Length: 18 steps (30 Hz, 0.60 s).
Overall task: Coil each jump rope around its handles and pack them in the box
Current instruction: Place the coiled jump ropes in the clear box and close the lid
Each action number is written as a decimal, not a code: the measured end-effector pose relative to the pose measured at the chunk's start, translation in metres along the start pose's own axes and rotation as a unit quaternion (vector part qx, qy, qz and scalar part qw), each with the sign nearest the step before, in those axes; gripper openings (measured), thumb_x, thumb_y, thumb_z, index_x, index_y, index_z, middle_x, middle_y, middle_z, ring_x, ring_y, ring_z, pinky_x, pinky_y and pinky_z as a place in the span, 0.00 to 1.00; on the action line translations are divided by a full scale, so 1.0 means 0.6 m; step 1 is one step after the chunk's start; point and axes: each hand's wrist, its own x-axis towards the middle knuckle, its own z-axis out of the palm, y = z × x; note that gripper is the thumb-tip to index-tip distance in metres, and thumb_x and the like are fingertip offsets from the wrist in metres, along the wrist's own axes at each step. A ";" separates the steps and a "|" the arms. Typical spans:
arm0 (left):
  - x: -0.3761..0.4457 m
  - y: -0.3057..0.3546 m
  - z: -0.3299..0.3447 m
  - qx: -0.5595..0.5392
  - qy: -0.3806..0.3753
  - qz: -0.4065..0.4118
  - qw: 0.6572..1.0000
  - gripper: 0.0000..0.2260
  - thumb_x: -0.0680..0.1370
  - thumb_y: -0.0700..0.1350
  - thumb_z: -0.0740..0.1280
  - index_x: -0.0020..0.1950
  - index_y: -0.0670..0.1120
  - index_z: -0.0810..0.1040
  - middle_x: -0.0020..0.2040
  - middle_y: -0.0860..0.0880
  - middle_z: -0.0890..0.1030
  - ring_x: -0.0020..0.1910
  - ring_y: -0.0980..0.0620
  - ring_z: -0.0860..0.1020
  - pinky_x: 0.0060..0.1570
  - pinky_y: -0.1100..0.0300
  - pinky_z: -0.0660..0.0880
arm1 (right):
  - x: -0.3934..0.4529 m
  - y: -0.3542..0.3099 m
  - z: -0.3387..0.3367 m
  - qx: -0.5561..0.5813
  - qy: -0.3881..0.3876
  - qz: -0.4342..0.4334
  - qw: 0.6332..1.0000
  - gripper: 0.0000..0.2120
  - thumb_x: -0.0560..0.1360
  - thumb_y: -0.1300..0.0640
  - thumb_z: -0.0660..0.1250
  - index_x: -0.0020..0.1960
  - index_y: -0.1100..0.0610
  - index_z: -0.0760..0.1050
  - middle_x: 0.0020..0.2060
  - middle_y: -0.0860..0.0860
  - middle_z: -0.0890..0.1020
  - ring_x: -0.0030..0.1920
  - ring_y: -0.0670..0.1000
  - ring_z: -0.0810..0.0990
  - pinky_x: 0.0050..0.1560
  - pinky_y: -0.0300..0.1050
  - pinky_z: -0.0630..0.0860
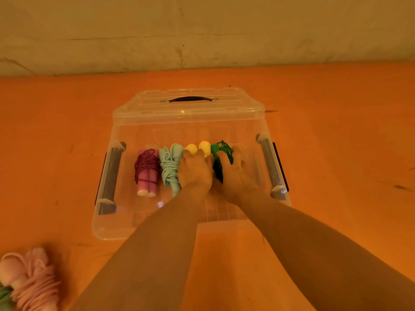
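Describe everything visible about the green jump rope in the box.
The green jump rope lies in the clear plastic box, rightmost in the row, beside the yellow handles. Its dark green cord is coiled around a brighter green handle pointing away from the person. The right hand rests on it, covering most of it.

An orange table (pixel 336 153) carries a clear plastic box (pixel 116 230), its lid (pixel 190 104) behind, and a pale pink coiled rope (pixel 33 281).
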 end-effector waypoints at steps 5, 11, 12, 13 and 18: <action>-0.008 -0.011 -0.029 0.116 0.026 0.106 0.987 0.18 0.83 0.52 0.52 0.68 0.46 0.70 0.68 0.43 0.67 0.63 0.43 0.68 0.63 0.52 0.60 | -0.011 -0.008 -0.014 -0.059 -0.023 -0.004 0.998 0.31 0.77 0.44 0.60 0.75 0.48 0.51 0.75 0.56 0.49 0.69 0.64 0.61 0.64 0.57 0.66; -0.044 -0.064 -0.095 0.132 0.043 0.156 0.978 0.18 0.82 0.52 0.54 0.70 0.48 0.68 0.70 0.45 0.67 0.66 0.44 0.66 0.65 0.53 0.56 | -0.029 -0.035 -0.057 -0.093 0.021 -0.053 0.994 0.27 0.78 0.45 0.58 0.74 0.50 0.56 0.75 0.57 0.54 0.70 0.62 0.60 0.62 0.57 0.67; -0.055 -0.077 -0.108 0.133 0.049 0.161 0.977 0.18 0.82 0.53 0.55 0.70 0.48 0.68 0.70 0.45 0.67 0.66 0.44 0.67 0.65 0.53 0.56 | -0.036 -0.046 -0.064 -0.099 0.025 -0.062 0.993 0.27 0.78 0.45 0.58 0.74 0.51 0.57 0.74 0.57 0.55 0.70 0.62 0.61 0.62 0.57 0.67; -0.066 -0.090 -0.121 0.136 0.054 0.166 0.975 0.19 0.81 0.53 0.55 0.70 0.48 0.68 0.70 0.45 0.67 0.66 0.44 0.67 0.65 0.53 0.57 | -0.044 -0.058 -0.070 -0.106 0.030 -0.071 0.991 0.27 0.78 0.45 0.59 0.73 0.51 0.58 0.74 0.57 0.56 0.69 0.62 0.62 0.61 0.57 0.68; -0.122 -0.151 -0.174 0.141 0.088 0.154 0.974 0.20 0.80 0.53 0.58 0.70 0.49 0.69 0.66 0.47 0.71 0.65 0.45 0.68 0.67 0.52 0.58 | -0.090 -0.140 -0.093 -0.123 0.040 -0.125 0.984 0.25 0.79 0.47 0.58 0.73 0.52 0.58 0.74 0.56 0.56 0.68 0.60 0.64 0.58 0.53 0.68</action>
